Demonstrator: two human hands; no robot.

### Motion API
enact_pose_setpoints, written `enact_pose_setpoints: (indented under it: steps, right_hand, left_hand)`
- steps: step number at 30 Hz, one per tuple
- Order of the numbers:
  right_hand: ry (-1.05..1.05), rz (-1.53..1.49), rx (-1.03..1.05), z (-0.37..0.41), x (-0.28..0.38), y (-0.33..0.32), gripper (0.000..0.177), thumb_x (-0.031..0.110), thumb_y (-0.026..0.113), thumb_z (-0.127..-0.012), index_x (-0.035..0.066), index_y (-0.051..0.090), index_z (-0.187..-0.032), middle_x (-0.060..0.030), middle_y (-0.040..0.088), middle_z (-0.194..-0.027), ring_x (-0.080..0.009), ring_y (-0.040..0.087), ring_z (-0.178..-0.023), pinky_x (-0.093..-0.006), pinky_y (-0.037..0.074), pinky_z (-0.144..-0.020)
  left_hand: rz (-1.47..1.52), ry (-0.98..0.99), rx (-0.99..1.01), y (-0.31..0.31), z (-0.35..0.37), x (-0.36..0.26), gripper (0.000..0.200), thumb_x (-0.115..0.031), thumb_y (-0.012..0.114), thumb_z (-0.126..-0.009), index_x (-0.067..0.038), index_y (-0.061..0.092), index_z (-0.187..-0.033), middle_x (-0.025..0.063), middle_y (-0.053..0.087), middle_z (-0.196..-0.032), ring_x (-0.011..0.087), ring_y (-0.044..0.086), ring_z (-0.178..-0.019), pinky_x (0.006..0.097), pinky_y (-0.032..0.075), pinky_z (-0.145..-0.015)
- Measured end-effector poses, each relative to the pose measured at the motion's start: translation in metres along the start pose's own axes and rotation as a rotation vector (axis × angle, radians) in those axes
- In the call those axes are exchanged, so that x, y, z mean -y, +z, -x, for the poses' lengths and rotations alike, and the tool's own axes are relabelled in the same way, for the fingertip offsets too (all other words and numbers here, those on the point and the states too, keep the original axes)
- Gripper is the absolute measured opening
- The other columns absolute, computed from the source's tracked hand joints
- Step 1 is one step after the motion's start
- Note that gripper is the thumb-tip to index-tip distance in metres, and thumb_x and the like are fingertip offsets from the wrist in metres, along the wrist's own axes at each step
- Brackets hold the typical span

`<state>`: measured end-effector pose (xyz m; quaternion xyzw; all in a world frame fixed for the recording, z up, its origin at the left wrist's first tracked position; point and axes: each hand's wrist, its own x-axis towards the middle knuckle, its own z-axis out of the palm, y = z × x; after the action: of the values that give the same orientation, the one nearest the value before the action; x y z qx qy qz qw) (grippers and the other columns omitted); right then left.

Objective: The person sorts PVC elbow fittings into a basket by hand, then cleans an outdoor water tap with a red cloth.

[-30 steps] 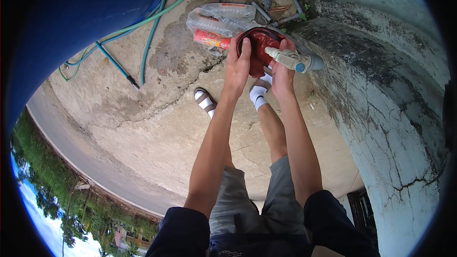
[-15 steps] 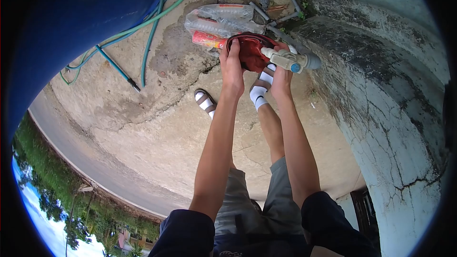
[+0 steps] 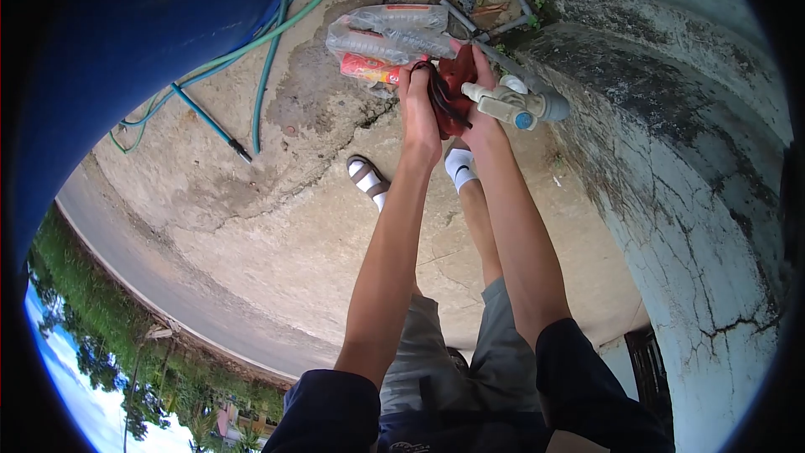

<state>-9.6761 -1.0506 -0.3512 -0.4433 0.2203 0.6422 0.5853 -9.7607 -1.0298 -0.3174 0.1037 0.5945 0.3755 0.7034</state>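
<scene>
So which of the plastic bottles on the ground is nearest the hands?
The red-labelled bottle, lying just beside the left hand that grips the dark red object; the clear bottles lie farther off, beyond it.

Pouch [image 3: 454, 84] between left hand [image 3: 419, 117] and right hand [image 3: 481, 117], valve [image 3: 508, 104] just right, bottles [image 3: 386, 33] beyond, hose [image 3: 269, 54] far left.

The dark red soft pouch [image 3: 457, 84] with a black rim was pressed narrow and stood on edge between the left hand [image 3: 419, 113] and the right hand [image 3: 484, 122], in the upper middle of the frame.
</scene>
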Motion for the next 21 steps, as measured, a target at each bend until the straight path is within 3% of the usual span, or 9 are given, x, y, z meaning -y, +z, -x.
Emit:
enact_pose_setpoints:
  steps: [2, 5, 8, 9, 12, 13, 16, 17, 21]
  right_hand:
    - [0.111, 0.002, 0.074, -0.005, 0.002, 0.002, 0.042, 0.043, 0.05, -0.103, 0.014, 0.06, -0.132, -0.0072, 0.069, -0.117, -0.0207, 0.066, -0.105, -0.0382, 0.053, -0.093]
    - [0.0, 0.097, 0.09, 0.007, -0.006, 0.006, 0.04, 0.041, 0.05, -0.104, 0.011, 0.063, -0.126, -0.0063, 0.069, -0.116, -0.0188, 0.066, -0.103, -0.0343, 0.052, -0.093]
    - [-0.063, 0.278, 0.026, 0.017, -0.022, 0.01, 0.041, 0.042, 0.05, -0.105, 0.01, 0.062, -0.127, -0.005, 0.065, -0.122, -0.0153, 0.061, -0.111, -0.031, 0.046, -0.099]
    - [-0.093, 0.374, 0.026, 0.017, -0.024, 0.014, 0.041, 0.042, 0.049, -0.105, 0.011, 0.062, -0.127, -0.0049, 0.064, -0.124, -0.0154, 0.059, -0.113, -0.0309, 0.044, -0.1]
    - [-0.164, 0.487, -0.023, 0.02, -0.024, 0.022, 0.04, 0.044, 0.05, -0.105, 0.013, 0.059, -0.127, -0.0045, 0.059, -0.123, -0.0179, 0.053, -0.118, -0.0318, 0.04, -0.103]
    - [-0.203, 0.468, 0.003, 0.015, -0.025, 0.019, 0.04, 0.044, 0.05, -0.105, 0.013, 0.059, -0.127, -0.0049, 0.058, -0.122, -0.0188, 0.053, -0.118, -0.0323, 0.04, -0.103]
    - [-0.178, 0.263, 0.0, 0.011, -0.023, 0.018, 0.041, 0.047, 0.05, -0.104, 0.013, 0.057, -0.125, -0.006, 0.059, -0.121, -0.0194, 0.055, -0.115, -0.0337, 0.044, -0.099]
    - [-0.17, 0.228, 0.008, 0.008, -0.021, 0.017, 0.041, 0.047, 0.051, -0.103, 0.012, 0.057, -0.125, -0.0061, 0.059, -0.12, -0.0196, 0.056, -0.113, -0.0341, 0.045, -0.097]
    - [-0.179, 0.289, -0.042, -0.004, -0.016, 0.019, 0.043, 0.048, 0.055, -0.101, 0.011, 0.056, -0.123, -0.0077, 0.06, -0.117, -0.021, 0.059, -0.104, -0.0352, 0.048, -0.091]
  left_hand:
    - [-0.128, 0.182, -0.078, -0.002, -0.006, 0.005, 0.029, -0.023, 0.054, -0.101, -0.008, 0.053, -0.125, 0.0053, 0.057, -0.107, 0.015, 0.056, -0.096, 0.0329, 0.047, -0.09]
    - [-0.328, 0.434, -0.166, -0.007, -0.011, 0.01, 0.03, -0.016, 0.057, -0.101, -0.004, 0.052, -0.129, 0.0064, 0.058, -0.112, 0.0164, 0.055, -0.103, 0.0328, 0.045, -0.094]
    - [-0.325, 0.335, -0.01, -0.013, -0.02, 0.016, 0.029, -0.018, 0.055, -0.102, -0.004, 0.056, -0.127, 0.009, 0.061, -0.116, 0.0163, 0.055, -0.105, 0.0312, 0.045, -0.095]
    - [-0.411, 0.307, -0.011, -0.013, -0.027, 0.017, 0.033, -0.026, 0.05, -0.105, -0.002, 0.059, -0.126, 0.012, 0.063, -0.118, 0.02, 0.057, -0.106, 0.0339, 0.044, -0.096]
    - [-0.587, 0.243, -0.01, -0.002, -0.018, 0.008, 0.034, -0.029, 0.044, -0.105, -0.002, 0.064, -0.111, 0.0198, 0.067, -0.107, 0.0332, 0.061, -0.097, 0.0429, 0.047, -0.093]
    - [-0.733, 0.383, -0.009, -0.004, -0.025, 0.014, 0.038, -0.033, 0.042, -0.105, -0.003, 0.064, -0.112, 0.0234, 0.067, -0.108, 0.0399, 0.062, -0.099, 0.046, 0.047, -0.092]
    - [-0.998, 0.577, 0.015, 0.008, -0.026, 0.002, 0.042, -0.035, 0.04, -0.104, -0.003, 0.066, -0.111, 0.0218, 0.067, -0.111, 0.0442, 0.061, -0.103, 0.0495, 0.047, -0.09]
    - [-0.948, 0.485, -0.062, 0.016, -0.023, 0.0, 0.049, -0.041, 0.04, -0.105, -0.003, 0.066, -0.122, 0.0282, 0.067, -0.114, 0.0418, 0.064, -0.109, 0.0443, 0.047, -0.095]
    - [-0.913, 0.26, 0.002, 0.018, -0.025, -0.008, 0.047, -0.04, 0.042, -0.103, -0.003, 0.068, -0.114, 0.0305, 0.067, -0.106, 0.0494, 0.062, -0.103, 0.052, 0.048, -0.092]
